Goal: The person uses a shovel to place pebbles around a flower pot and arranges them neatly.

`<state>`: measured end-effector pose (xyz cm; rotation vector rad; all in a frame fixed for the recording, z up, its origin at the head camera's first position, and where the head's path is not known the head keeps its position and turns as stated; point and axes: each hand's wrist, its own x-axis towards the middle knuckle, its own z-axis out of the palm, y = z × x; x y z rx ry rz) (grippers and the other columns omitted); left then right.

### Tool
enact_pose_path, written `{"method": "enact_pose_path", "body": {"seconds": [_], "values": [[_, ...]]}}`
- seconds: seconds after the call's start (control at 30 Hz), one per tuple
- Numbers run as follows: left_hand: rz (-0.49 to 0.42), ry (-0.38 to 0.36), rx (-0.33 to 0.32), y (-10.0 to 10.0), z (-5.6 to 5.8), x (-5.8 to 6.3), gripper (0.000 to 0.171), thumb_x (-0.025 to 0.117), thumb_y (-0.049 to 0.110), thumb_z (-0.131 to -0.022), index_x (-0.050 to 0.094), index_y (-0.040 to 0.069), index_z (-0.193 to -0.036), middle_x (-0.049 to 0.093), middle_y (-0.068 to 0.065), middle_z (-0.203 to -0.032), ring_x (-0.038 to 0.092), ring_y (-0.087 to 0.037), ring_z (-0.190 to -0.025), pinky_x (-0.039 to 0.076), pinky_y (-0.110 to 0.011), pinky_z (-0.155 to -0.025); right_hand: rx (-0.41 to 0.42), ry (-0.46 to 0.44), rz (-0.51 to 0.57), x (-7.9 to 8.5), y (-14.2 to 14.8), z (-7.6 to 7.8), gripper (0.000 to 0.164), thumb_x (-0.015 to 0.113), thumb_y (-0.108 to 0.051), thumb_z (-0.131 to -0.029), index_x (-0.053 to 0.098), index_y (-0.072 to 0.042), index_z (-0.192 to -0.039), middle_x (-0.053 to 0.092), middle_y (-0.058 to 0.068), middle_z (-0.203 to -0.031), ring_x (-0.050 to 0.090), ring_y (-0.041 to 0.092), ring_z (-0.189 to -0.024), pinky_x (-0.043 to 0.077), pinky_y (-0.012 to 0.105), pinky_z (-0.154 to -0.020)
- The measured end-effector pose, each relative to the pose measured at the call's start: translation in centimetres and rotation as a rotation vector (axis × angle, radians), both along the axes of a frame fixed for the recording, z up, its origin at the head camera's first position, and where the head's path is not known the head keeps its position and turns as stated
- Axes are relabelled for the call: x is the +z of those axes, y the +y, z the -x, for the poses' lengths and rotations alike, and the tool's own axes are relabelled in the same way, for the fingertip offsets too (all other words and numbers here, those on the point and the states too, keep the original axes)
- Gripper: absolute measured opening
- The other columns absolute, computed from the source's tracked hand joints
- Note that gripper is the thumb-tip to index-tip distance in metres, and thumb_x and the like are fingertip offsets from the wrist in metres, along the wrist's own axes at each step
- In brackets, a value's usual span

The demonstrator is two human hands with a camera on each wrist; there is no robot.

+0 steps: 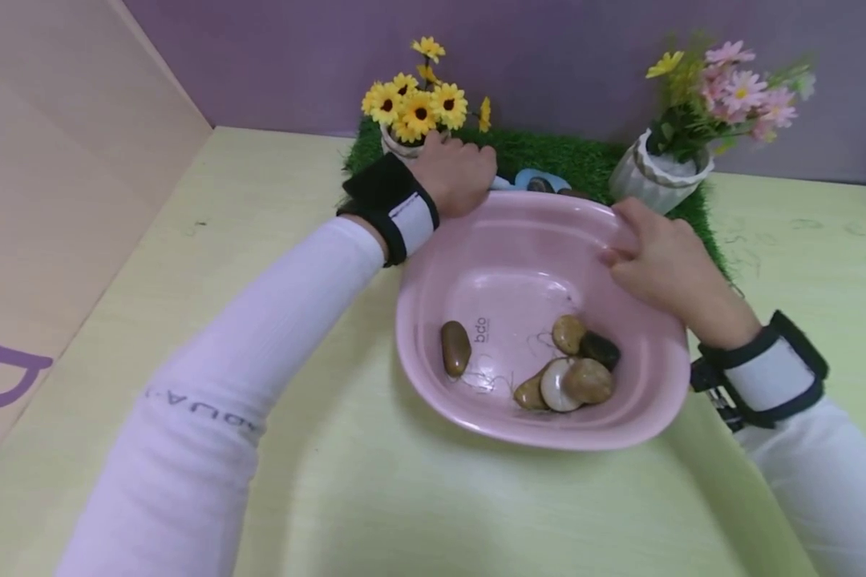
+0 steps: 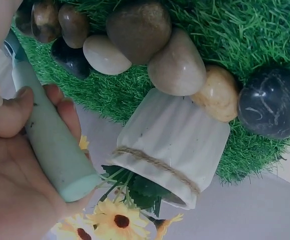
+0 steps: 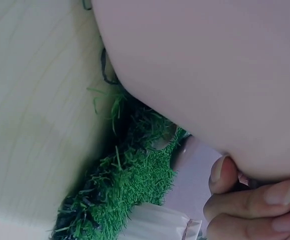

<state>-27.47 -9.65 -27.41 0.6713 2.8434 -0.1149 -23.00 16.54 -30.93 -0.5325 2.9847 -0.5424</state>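
Observation:
A pink plastic basin (image 1: 476, 296) stands tilted in the head view, with several smooth stones (image 1: 588, 381) gathered at its lower right and a brown stone (image 1: 455, 349) at its left. My right hand (image 1: 667, 260) grips the basin's far right rim, fingers outside and thumb inside. At the far left rim, my left hand (image 1: 455, 172) holds a small shovel by its pale green handle (image 2: 57, 140). The shovel's light blue head (image 1: 548, 178) shows just beyond the rim, beside dark stones (image 1: 540, 185); the basin hides part of it.
Artificial grass (image 1: 584, 156) runs along the purple wall. On it stand a white pot (image 2: 172, 142) of yellow flowers and a white vase (image 1: 653, 178) of pink flowers. More stones (image 2: 177, 62) lie around the yellow flowers' pot. The pale wooden table (image 1: 332, 497) extends towards me.

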Motion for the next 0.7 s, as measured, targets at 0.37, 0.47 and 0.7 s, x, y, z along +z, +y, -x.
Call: {"method": "enact_pose_path", "body": {"seconds": [0.37,0.47,0.7], "values": [[0.044,-0.081,-0.012,0.06,0.42,0.55,0.049,0.02,0.02,-0.108,0.026,0.003,-0.153,0.036,-0.02,-0.156,0.036,-0.04,-0.143,0.018,-0.058,-0.12,0.011,0.02,-0.002,0.03,-0.03,-0.08,0.039,0.06,-0.019,-0.092,0.047,-0.004,-0.125,0.062,0.028,-0.099,0.057,0.038,-0.077,0.046,0.046,-0.063],[0.062,-0.086,-0.029,0.09,0.45,0.68,0.05,0.019,0.02,-0.108,0.022,0.003,-0.155,0.034,-0.02,-0.158,0.032,-0.041,-0.145,0.015,-0.059,-0.121,0.013,0.027,-0.002,0.05,0.0,-0.08,0.038,0.059,-0.02,-0.092,0.047,-0.004,-0.124,0.062,0.029,-0.099,0.057,0.04,-0.078,0.046,0.051,-0.067],[0.076,-0.094,-0.035,0.26,0.41,0.84,0.051,0.019,0.019,-0.108,0.02,0.004,-0.156,0.033,-0.02,-0.158,0.03,-0.041,-0.146,0.012,-0.058,-0.122,0.007,0.017,0.0,0.06,0.08,-0.02,0.041,0.06,-0.019,-0.091,0.047,-0.003,-0.127,0.061,0.03,-0.1,0.057,0.04,-0.079,0.046,0.05,-0.065]]}}
